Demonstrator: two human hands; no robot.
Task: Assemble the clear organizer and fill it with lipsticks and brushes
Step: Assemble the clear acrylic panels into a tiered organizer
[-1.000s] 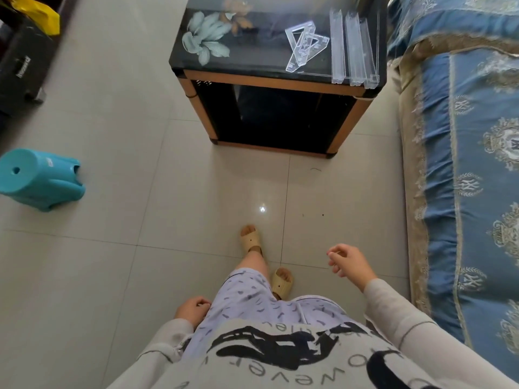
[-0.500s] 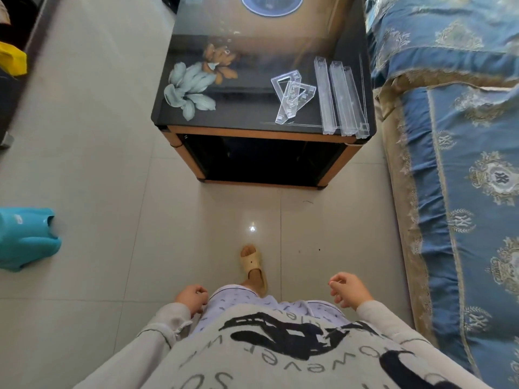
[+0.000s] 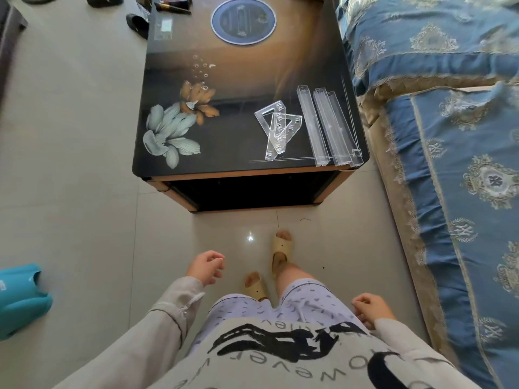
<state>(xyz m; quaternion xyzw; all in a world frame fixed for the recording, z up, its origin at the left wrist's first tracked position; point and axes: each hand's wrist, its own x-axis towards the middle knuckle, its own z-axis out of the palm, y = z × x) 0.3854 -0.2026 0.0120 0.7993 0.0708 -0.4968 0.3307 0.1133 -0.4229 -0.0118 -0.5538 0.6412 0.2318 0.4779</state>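
Head view. A pale tiled floor [image 3: 84, 164] carries a low table [image 3: 224, 169] with a dark, flower-printed top. A blue patterned cover [image 3: 449, 164] runs along the table's right side, and a teal stool [image 3: 19, 299] lies on the floor at the left.

The organizer is in loose parts at the table's near-right corner. Three clear troughs [image 3: 325, 127] lie side by side. Their long axes run from the near edge toward the far edge, leaning slightly left, and their near ends sit at the near edge. Just to their left, two triangular side panels [image 3: 278, 130] lie flat and overlapped, narrow tips pointing at the near edge. A round disc [image 3: 243, 21] sits by the far edge. The dark tubes [image 3: 172, 7] at the far-left corner are possibly lipsticks, but the view there is too small to confirm.

The left hand [image 3: 206, 266] hangs over the floor and the right hand [image 3: 370, 307] hangs beside the thigh. Both have loosely curled fingers and hold nothing.

Assessment: assembly is not yet begun and the step in hand is the approach. The next move calls for reaching the near-right corner and lifting one panel off the other.
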